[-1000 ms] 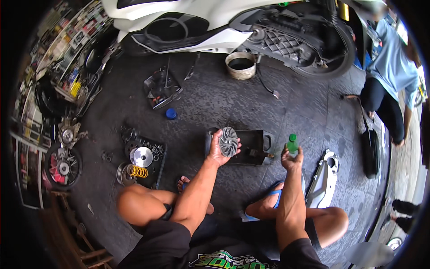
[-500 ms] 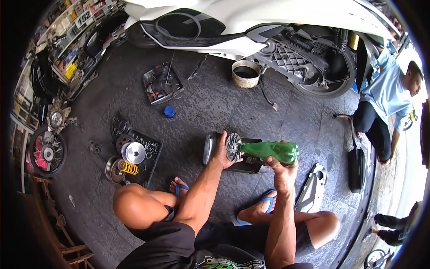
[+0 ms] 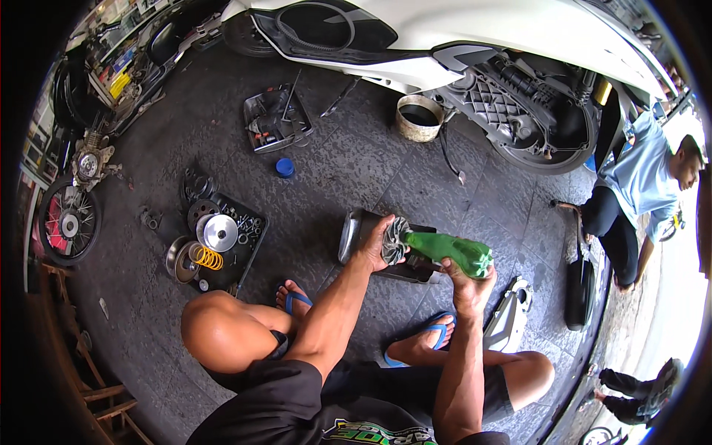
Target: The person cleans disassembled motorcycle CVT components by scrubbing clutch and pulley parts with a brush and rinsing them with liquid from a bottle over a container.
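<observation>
My left hand [image 3: 377, 243] is closed around a finned metal pulley disc [image 3: 396, 239], its blades facing the bottle. My right hand [image 3: 470, 289] grips a green plastic bottle [image 3: 449, 249] near its base. The bottle lies nearly sideways, with its neck pointing left at the centre of the disc. Whether the mouth touches the disc or liquid comes out, I cannot tell. Both are held above a dark rectangular pan [image 3: 404, 275], whose far-left side looks shiny.
A parts tray [image 3: 256, 256] at left holds metal discs, a yellow spring [image 3: 208, 257] and small hardware. Ahead are a tool tray [image 3: 300, 141], a blue cap [image 3: 285, 167] and a bucket of dark liquid [image 3: 420, 135] beside a white scooter [image 3: 475, 30]. A metal cover [image 3: 506, 319] and a person [image 3: 638, 163] are at right.
The base end of the bottle has dipped slightly, and the disc has shifted a little to the right in view. Both hands keep their holds. The whole view has turned slightly.
</observation>
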A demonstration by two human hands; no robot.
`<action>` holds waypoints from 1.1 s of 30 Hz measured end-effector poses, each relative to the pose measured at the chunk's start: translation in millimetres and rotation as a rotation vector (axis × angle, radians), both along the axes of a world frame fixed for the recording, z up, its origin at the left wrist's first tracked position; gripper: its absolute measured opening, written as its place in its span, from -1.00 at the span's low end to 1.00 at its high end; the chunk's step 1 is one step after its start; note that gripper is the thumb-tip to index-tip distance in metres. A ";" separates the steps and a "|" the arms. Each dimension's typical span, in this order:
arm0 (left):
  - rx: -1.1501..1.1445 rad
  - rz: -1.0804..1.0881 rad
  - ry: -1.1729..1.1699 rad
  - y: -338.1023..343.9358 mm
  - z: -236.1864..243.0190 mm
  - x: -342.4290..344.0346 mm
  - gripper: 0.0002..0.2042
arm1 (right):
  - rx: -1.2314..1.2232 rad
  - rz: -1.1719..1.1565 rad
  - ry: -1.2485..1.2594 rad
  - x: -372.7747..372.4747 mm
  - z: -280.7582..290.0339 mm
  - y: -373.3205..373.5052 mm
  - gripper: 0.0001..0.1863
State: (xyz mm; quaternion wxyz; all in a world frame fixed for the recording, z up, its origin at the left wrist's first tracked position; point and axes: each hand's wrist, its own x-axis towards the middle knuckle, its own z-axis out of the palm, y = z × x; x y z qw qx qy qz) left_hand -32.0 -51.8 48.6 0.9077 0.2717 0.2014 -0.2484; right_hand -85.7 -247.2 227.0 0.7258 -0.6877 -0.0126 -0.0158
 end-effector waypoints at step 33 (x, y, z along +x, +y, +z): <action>0.164 0.257 -0.125 7.4 -17.5 13.7 -0.58 | 0.015 0.043 0.054 -2.0 -1.7 -4.1 -0.58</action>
